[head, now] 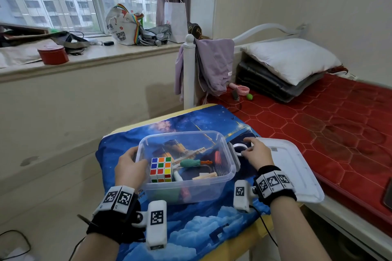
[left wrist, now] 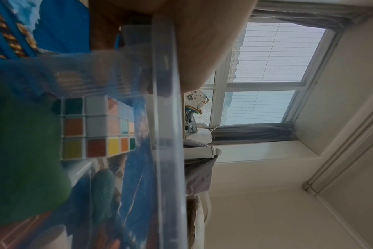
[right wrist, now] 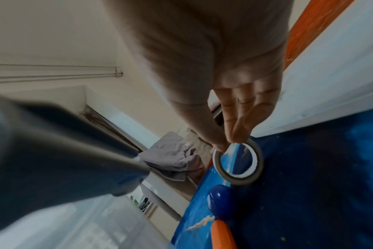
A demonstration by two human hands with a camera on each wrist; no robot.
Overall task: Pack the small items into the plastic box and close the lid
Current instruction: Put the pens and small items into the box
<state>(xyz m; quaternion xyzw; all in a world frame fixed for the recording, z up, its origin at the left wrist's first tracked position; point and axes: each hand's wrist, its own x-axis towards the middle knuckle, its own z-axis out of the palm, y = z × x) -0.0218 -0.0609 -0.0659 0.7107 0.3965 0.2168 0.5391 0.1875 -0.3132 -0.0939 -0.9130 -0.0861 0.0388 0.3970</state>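
Observation:
A clear plastic box (head: pixel 191 192) stands open on the blue printed cloth (head: pixel 201 229). Inside lie a colour cube (head: pixel 161 169), a teal-handled tool (head: pixel 191 162) and other small pieces. My left hand (head: pixel 136 161) grips the box's left rim (left wrist: pixel 166 134), thumb over the edge; the cube (left wrist: pixel 96 128) shows through the wall. Just right of the box, my right hand (head: pixel 247 147) pinches a white tape roll (head: pixel 239 148); its fingers (right wrist: pixel 230 133) hold the roll (right wrist: pixel 237 179) at its upper edge. The white lid (head: pixel 297 171) lies flat further right.
A blue rounded object (right wrist: pixel 219 205) and an orange piece (right wrist: pixel 222 235) lie on the cloth near the roll. The red mattress (head: pixel 318 125) borders the table on the right, under part of the lid. A white bedpost (head: pixel 189 74) with a purple garment stands behind.

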